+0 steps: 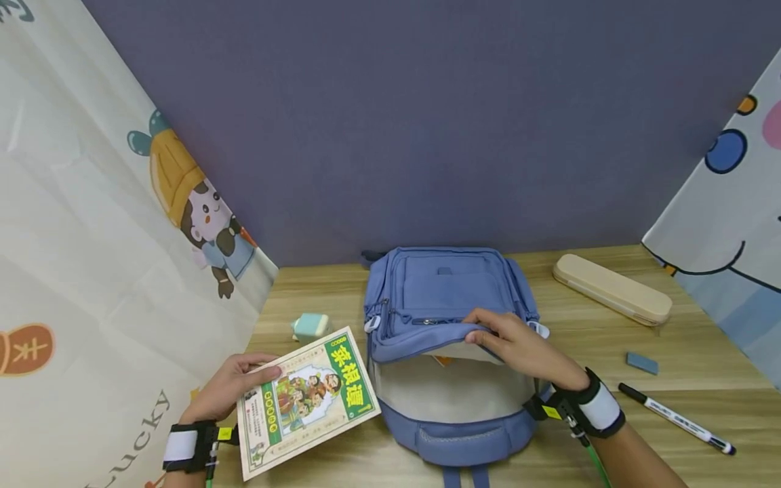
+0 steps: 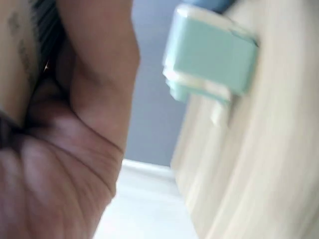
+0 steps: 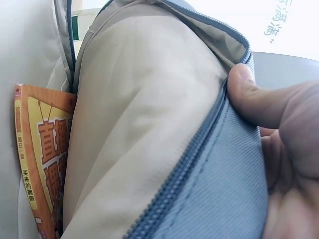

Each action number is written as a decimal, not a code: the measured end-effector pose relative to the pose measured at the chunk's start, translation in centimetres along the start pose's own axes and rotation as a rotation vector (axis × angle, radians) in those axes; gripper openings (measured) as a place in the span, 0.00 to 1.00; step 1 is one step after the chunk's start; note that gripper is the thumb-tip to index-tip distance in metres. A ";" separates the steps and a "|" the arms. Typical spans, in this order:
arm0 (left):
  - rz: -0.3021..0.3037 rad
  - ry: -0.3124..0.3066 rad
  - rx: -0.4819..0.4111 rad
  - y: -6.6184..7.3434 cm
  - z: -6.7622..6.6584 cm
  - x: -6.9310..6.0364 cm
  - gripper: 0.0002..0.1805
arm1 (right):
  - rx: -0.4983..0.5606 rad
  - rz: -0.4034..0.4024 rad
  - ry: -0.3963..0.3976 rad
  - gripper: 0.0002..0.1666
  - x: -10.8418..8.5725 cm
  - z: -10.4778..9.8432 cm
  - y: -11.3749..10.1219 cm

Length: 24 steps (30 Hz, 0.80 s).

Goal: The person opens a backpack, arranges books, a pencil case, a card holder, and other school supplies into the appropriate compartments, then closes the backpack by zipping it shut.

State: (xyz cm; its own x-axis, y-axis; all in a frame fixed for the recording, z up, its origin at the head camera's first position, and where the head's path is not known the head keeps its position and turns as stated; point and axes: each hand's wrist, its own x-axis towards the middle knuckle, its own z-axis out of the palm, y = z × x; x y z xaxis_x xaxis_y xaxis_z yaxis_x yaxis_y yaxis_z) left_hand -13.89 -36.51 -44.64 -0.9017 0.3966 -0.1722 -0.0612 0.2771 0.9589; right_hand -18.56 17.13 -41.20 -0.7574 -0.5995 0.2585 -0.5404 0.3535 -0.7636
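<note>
A blue backpack [image 1: 451, 285] lies on the wooden table with its main compartment unzipped. My right hand [image 1: 518, 346] pinches the edge of its front panel and lifts it, thumb over the zipper edge in the right wrist view. Inside the compartment stands an orange book [image 3: 47, 164] beside the pale lining [image 3: 134, 99]. My left hand [image 1: 234, 383] grips a book with a green-and-cream cover [image 1: 308, 403] by its left side, thumb on top. That book is tilted, just left of the backpack's opening. Its underside and the fingers below it are hidden in the head view.
Behind the left hand's book sits a mint-green and white small box-like object [image 1: 311, 326]. To the right lie a beige pencil case [image 1: 613, 288], a blue eraser [image 1: 642, 362] and a white marker [image 1: 680, 419] with a black cap. A dark partition [image 1: 427, 122] closes off the back.
</note>
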 end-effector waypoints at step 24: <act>0.039 -0.376 -0.147 3.8 14.3 11.5 0.18 | 0.007 0.025 0.047 0.06 0.3 -0.2 0.0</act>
State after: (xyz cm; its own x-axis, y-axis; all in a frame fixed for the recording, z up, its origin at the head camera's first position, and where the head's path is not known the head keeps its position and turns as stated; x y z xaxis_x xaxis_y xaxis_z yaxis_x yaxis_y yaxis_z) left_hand -18.42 -18.41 -46.22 -0.6865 0.7045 -0.1798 -0.1153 0.1387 0.9836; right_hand -18.91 17.07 -41.01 -0.7875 -0.5558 0.2665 -0.5182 0.3629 -0.7744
